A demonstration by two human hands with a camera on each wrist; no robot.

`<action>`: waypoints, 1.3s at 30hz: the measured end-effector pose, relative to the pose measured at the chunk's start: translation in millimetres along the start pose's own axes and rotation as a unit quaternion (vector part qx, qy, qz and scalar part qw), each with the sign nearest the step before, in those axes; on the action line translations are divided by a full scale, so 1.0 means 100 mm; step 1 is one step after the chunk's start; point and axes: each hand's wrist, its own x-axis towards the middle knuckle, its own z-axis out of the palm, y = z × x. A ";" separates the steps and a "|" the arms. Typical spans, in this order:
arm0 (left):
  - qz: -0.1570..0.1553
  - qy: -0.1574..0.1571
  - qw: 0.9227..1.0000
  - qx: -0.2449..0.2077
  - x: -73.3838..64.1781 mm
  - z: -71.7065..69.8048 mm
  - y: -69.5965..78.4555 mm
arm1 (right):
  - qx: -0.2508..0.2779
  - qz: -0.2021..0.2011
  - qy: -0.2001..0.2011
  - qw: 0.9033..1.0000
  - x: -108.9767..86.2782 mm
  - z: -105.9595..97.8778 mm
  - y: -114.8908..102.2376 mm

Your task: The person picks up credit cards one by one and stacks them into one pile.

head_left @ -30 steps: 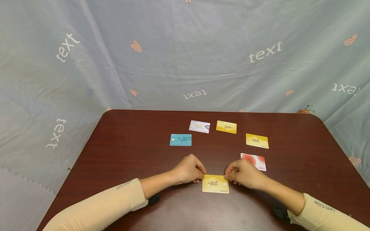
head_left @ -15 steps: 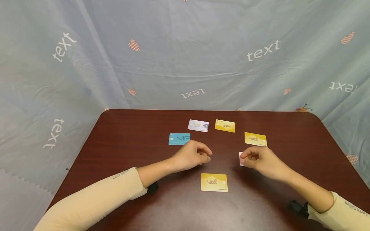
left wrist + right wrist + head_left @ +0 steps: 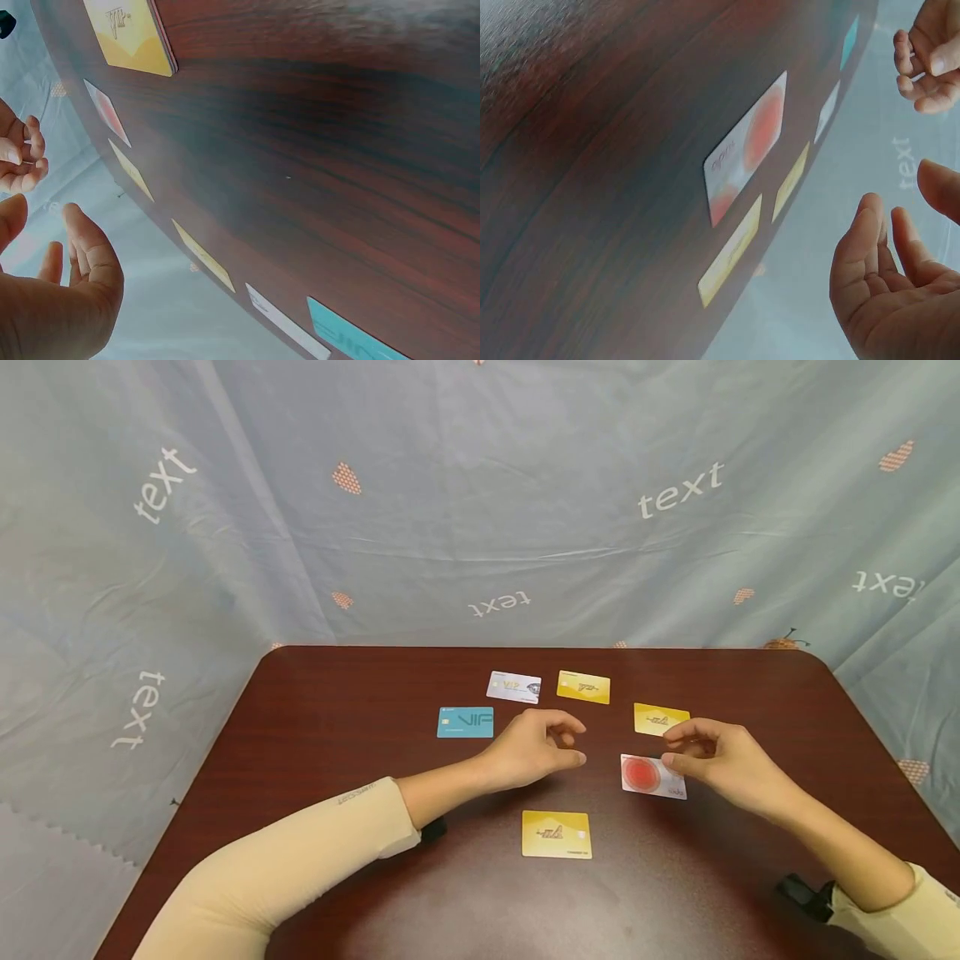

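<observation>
Above the middle of the table my left hand (image 3: 534,748) hovers with its fingers loosely bent and nothing between them. My right hand (image 3: 731,767), likewise holding nothing, is above the right part of the table, beside the white card with a red circle (image 3: 641,775). Just behind that card lies a yellow card (image 3: 658,718), partly covered by my right fingers in the head view. Nearest to me is another yellow card (image 3: 557,835); in the left wrist view it tops a thin stack (image 3: 135,36) with layered edges.
A teal VIP card (image 3: 465,722) lies to the left of my left hand. Farther back are a silver VIP card (image 3: 513,687) and one more yellow card (image 3: 584,687). The dark wood table (image 3: 337,718) ends at a grey-blue curtain (image 3: 420,527).
Both hands let go of the near yellow card and rose away from it. My left hand moved forward and right; my right hand moved right and back, uncovering the red-and-white card.
</observation>
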 end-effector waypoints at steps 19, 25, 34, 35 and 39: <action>-0.017 -0.015 0.999 0.045 0.39 0.40 0.03 | -0.017 0.040 -0.028 0.999 0.05 -0.13 0.46; -0.040 -0.027 0.998 0.047 0.52 0.50 0.04 | 0.001 0.046 -0.056 0.997 0.08 -0.08 0.59; -0.075 -0.046 0.994 0.071 0.64 0.65 0.05 | -0.012 0.045 -0.060 0.997 0.10 -0.07 0.66; -0.078 -0.046 0.993 0.074 0.66 0.66 0.05 | -0.014 0.046 -0.059 0.997 0.11 -0.07 0.67; -0.088 -0.044 0.991 0.088 0.70 0.70 0.05 | -0.023 0.047 -0.059 0.997 0.13 -0.08 0.68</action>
